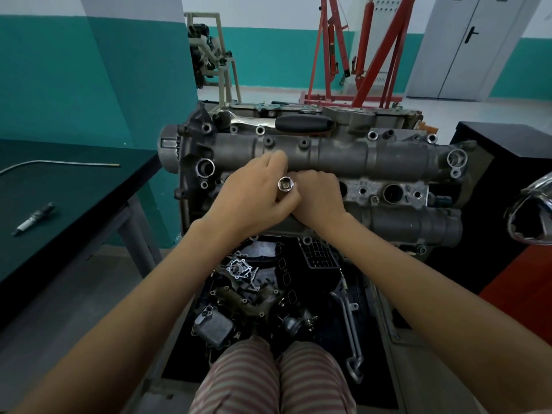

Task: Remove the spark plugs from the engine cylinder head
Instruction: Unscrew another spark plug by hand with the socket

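Note:
The grey engine cylinder head (373, 162) stands in front of me with a row of round plug wells along its middle. My left hand (254, 198) grips a chrome socket (286, 184), whose open square end faces up toward me, over one well. My right hand (319, 198) is curled right beside it, fingers tucked down against the head; what they hold is hidden. A ratchet wrench (298, 123) with a black handle lies along the far top of the head. One removed spark plug (34, 219) lies on the dark table at the left.
An open plug well (393, 193) shows to the right of my hands. A thin metal rod (59, 163) lies on the left table. Loose engine parts (239, 297) fill the black tray below. A red engine hoist (358, 55) stands behind.

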`<action>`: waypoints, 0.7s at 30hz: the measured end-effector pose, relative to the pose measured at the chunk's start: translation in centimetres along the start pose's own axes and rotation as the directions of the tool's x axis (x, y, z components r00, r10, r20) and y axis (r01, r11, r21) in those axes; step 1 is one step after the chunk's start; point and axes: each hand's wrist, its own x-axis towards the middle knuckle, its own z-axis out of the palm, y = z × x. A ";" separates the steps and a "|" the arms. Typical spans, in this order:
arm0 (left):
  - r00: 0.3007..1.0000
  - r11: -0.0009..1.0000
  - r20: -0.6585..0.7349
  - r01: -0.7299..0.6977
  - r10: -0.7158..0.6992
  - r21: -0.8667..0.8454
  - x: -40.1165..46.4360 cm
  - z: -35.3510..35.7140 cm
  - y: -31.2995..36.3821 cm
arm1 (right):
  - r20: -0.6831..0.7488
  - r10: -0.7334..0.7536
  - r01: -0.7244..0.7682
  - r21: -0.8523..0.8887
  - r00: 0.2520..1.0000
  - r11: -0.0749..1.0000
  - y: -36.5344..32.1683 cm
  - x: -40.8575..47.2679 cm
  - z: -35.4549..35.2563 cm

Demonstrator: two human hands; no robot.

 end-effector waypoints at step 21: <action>0.976 0.989 -0.163 -0.151 0.148 -0.007 -0.2 2.5 -2.2 | -0.022 -0.006 0.007 0.080 1.000 0.997 0.0 -1.1 0.6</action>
